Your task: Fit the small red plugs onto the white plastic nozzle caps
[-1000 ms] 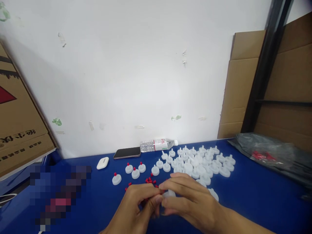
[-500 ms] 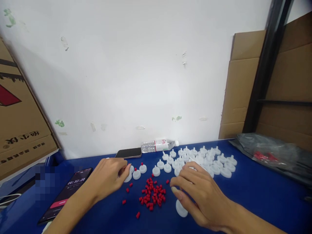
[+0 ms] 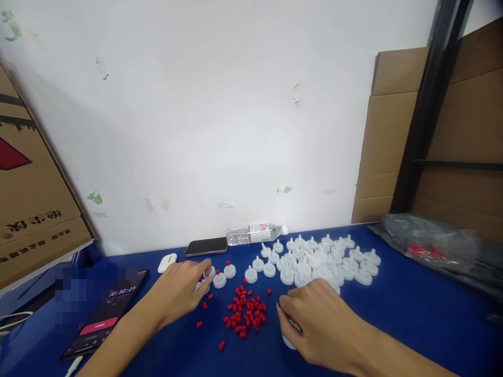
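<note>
I'm seeing a heap of small caps (image 3: pixel 248 307) lying on the table (image 3: pixel 176 353). Left of it, the left hand (image 3: pixel 183 288) is covering parts of some capped lids (image 3: pixel 230 270), a phone (image 3: pixel 104 322) lying farther left. Right of it, the right hand (image 3: pixel 316 317) is partly hiding one lid (image 3: pixel 288 342); more lids (image 3: pixel 330 259) are crowding behind and rightward. Well behind the heap, a bottle (image 3: pixel 257 234) is lying by the wall (image 3: pixel 236 131).

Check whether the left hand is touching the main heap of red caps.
Apart. The head view shows blue tabletop between the left hand and the near edge of the main heap of red caps.
</note>
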Tool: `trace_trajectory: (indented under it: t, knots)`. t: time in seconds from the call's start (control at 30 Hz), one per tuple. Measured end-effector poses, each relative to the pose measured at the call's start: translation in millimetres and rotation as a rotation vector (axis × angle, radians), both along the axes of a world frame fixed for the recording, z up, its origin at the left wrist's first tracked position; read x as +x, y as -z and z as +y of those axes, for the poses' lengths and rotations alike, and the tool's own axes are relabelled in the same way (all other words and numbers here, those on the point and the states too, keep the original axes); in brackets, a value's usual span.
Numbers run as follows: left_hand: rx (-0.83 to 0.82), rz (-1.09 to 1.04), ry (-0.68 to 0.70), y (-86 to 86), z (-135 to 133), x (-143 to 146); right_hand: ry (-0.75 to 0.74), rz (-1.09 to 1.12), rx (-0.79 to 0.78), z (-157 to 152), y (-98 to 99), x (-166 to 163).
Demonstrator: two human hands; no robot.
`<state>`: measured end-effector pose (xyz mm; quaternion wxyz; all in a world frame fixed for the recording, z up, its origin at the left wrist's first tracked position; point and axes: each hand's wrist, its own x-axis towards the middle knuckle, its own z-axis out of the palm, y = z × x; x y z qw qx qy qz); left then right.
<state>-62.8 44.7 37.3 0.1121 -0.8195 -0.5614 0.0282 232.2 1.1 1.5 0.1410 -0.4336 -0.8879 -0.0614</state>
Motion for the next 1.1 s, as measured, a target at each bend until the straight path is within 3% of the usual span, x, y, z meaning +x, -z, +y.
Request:
trace_trajectory:
  t: [0.2,0.37,0.67,0.9,1.1]
  knots:
    - [-0.050,0.022,-0.006,4.6,-12,13,0.087,-0.155,-0.007,-3,-1.1,0]
    - [-0.071,0.050,-0.018,10.3,-12,14,0.006,-0.240,-0.022,-7,1.4,-7]
    - [-0.083,0.005,0.083,11.2,-13,19,-0.010,0.059,0.112,-4,7.9,-5]
    - [0.056,-0.376,0.357,17.2,-29,40,-0.037,0.197,0.021,0,12.2,-5]
    - [0.028,-0.611,0.514,31.3,-44,56,-0.074,0.323,-0.117,-1,10.9,-4]
